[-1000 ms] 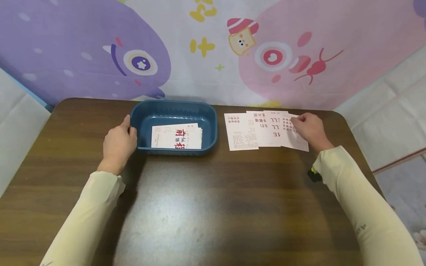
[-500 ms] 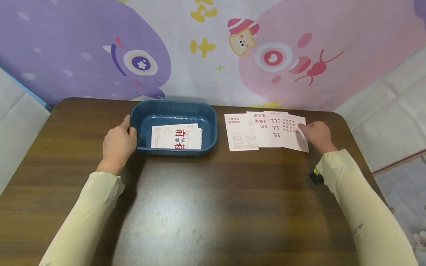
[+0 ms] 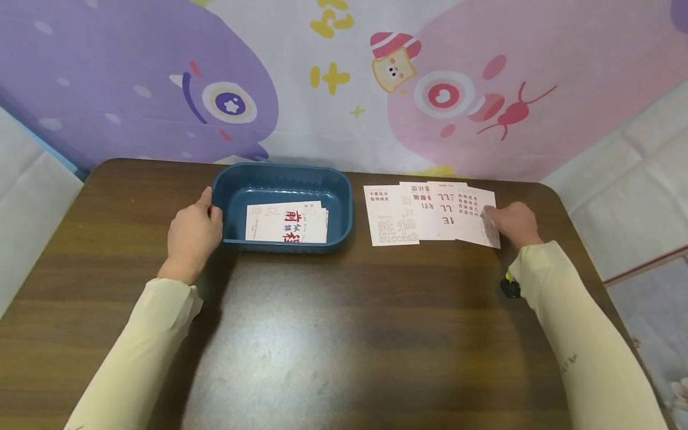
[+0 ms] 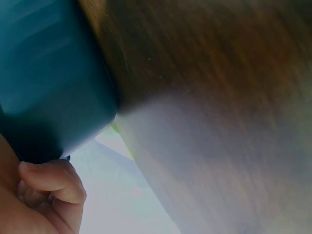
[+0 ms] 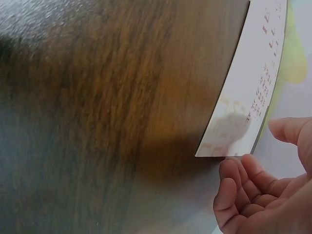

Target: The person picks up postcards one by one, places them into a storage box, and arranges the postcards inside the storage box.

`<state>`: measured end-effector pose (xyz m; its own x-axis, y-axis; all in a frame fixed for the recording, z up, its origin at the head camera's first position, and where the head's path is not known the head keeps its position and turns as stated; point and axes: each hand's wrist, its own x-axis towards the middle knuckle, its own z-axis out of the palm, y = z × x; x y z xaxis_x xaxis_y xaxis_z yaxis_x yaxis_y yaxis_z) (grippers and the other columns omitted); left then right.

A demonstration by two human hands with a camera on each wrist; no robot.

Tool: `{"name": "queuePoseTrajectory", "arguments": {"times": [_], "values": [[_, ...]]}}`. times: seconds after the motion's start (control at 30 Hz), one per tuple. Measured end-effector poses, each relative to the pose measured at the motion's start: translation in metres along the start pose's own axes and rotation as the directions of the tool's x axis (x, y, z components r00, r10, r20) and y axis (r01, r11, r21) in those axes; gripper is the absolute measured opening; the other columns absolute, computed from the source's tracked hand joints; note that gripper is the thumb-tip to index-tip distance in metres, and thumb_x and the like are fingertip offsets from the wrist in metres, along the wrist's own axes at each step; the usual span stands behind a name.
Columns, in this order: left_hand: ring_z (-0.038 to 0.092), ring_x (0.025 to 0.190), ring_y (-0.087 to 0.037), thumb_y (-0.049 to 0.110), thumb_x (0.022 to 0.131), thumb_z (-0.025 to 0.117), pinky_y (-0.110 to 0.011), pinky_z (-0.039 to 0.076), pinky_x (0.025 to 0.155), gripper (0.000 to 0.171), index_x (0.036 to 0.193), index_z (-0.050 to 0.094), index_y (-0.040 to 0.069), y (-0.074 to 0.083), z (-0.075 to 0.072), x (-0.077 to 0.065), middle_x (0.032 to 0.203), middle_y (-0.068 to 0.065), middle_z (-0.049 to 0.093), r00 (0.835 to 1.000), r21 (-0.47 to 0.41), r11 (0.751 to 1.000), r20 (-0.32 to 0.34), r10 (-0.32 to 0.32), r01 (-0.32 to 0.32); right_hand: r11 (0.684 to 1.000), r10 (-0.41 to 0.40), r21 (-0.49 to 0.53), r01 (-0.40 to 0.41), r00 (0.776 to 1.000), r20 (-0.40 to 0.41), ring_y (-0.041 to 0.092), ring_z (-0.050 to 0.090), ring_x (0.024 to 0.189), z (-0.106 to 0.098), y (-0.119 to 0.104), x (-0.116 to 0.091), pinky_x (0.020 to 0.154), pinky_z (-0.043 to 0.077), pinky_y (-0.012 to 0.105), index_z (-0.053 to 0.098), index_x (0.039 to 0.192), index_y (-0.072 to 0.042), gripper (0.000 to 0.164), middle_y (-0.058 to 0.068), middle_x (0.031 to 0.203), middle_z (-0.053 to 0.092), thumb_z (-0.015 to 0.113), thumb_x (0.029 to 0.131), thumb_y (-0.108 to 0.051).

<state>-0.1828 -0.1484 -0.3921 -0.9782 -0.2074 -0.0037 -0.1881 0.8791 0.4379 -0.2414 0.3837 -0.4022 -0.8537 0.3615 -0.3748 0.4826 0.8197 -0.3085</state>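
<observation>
My left hand (image 3: 192,234) holds the left end of a blue plastic basin (image 3: 344,239). Its fingers (image 4: 61,184) curl beside the basin wall (image 4: 53,83) in the left wrist view. White cards with grey and red lettering (image 3: 285,224) lie inside the basin. To its right, several printed cards (image 3: 438,209) lie overlapping in a row on the table. My right hand (image 3: 517,224) is at the right edge of the rightmost card (image 3: 473,233). In the right wrist view its thumb stands apart from the loosely bent fingers (image 5: 227,192), which are right at the card's end (image 5: 219,144).
The brown wooden table (image 3: 344,310) spreads in front of the basin and cards. A cartoon-printed cloth (image 3: 322,131) hangs along its back edge. A small black device (image 3: 509,286) shows under the right sleeve (image 3: 570,316).
My right hand has shifted right toward the outer edge of the rightmost card and uncovered more of its lettering. It has let that card go. The left hand and basin have stayed put.
</observation>
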Motion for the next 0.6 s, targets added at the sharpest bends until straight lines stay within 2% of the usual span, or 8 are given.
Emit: {"name": "queuePoseTrajectory", "arguments": {"times": [0.1,0.2,0.27,0.37,0.6], "values": [[0.043,0.057,-0.028,0.023,0.091,0.031,-0.037,0.033,0.052,0.05,0.138,0.027,0.007,-0.0002,0.0003,-0.0009,0.09,-0.028,0.059,1.0,0.001,1.0,-0.004,-0.004,0.004,1.0,0.007,-0.004,-0.007,1.0,0.001,0.04,0.043,0.106,0.0022,-0.0009,0.0001,0.091,0.036,0.048,0.041,0.12,0.015,0.073,0.031,0.121,0.043,0.037,0.084,-0.048],[0.042,0.055,-0.028,0.023,0.091,0.031,-0.036,0.033,0.052,0.05,0.138,0.028,0.008,-0.0004,0.0006,-0.001,0.083,-0.027,0.058,1.0,0.001,1.0,-0.008,-0.004,0.004,0.999,0.038,0.001,-0.038,0.999,-0.003,0.036,0.046,0.097,0.0043,-0.0027,-0.0004,0.085,0.039,0.047,0.041,0.12,0.014,0.072,0.028,0.114,0.048,0.04,0.083,-0.048],[0.041,0.053,-0.027,0.024,0.091,0.031,-0.036,0.032,0.05,0.05,0.138,0.028,0.008,-0.0007,0.0008,-0.0004,0.072,-0.024,0.056,1.0,-0.001,1.0,-0.014,-0.001,0.001,0.999,0.031,0.007,-0.031,0.999,-0.017,0.032,0.046,0.09,0.005,-0.0033,-0.0013,0.079,0.041,0.044,0.043,0.118,0.013,0.072,0.025,0.108,0.05,0.042,0.083,-0.049],[0.041,0.052,-0.027,0.024,0.09,0.031,-0.035,0.032,0.049,0.05,0.138,0.029,0.007,-0.001,0.0011,0.0003,0.066,-0.022,0.055,1.0,-0.004,1.0,-0.025,0.007,-0.007,1.0,0.017,0.006,-0.017,0.999,-0.035,0.029,0.044,0.083,0.0056,-0.004,-0.0014,0.07,0.041,0.04,0.046,0.114,0.012,0.071,0.021,0.1,0.051,0.046,0.081,-0.051],[0.039,0.049,-0.024,0.024,0.091,0.031,-0.033,0.03,0.046,0.05,0.138,0.028,0.008,-0.0016,0.0015,0.0009,0.061,-0.018,0.052,1.0,-0.006,1.0,-0.013,0.005,-0.005,1.0,-0.029,-0.005,0.028,0.998,-0.049,0.029,0.043,0.079,0.0055,-0.0062,-0.0014,0.067,0.04,0.039,0.051,0.106,0.012,0.071,0.022,0.096,0.05,0.046,0.08,-0.054]]}}
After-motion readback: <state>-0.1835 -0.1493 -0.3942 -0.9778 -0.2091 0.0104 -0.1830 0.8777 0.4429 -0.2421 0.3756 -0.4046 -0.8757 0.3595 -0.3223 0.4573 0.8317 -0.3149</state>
